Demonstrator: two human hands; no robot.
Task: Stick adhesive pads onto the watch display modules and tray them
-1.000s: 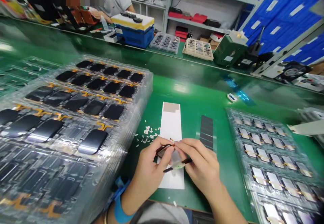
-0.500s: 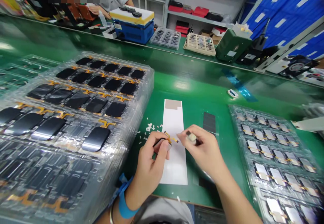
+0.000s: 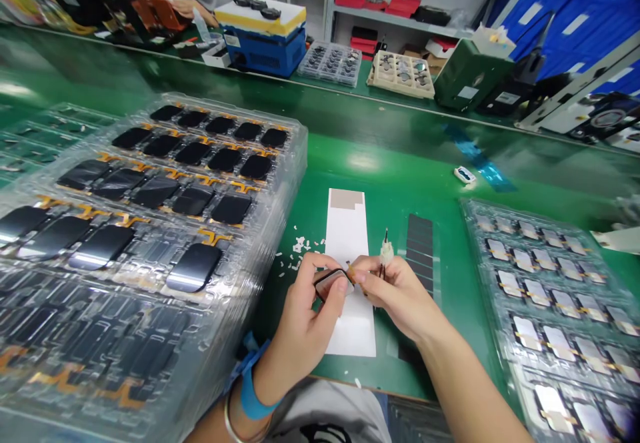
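My left hand (image 3: 313, 309) grips a small display panel (image 3: 331, 284) by its edges, thumb on its pale back and fingers round the dark rim. The panel is tilted above a white paper strip (image 3: 345, 229). My right hand (image 3: 397, 293) is closed, with thumb and forefinger at the panel's orange flex cable (image 3: 351, 273); its fingertips partly hide the cable. Tucked in the same hand is a pair of tweezers (image 3: 387, 251), wrapped in white, with a dark point upward. Small white scraps (image 3: 300, 244) lie left of the strip.
Stacked clear trays (image 3: 295, 156) with dark display panels stand at left. Another tray (image 3: 493, 309) of silver-backed panels is at right. A sheet of dark rectangles (image 3: 420, 236) lies behind my right hand. Across the bench are a blue machine (image 3: 267, 46) and a person's arm.
My right hand has moved in to the panel, and its fingertips now meet the flex cable. The tweezers have swung to point upward. The view has shifted slightly.
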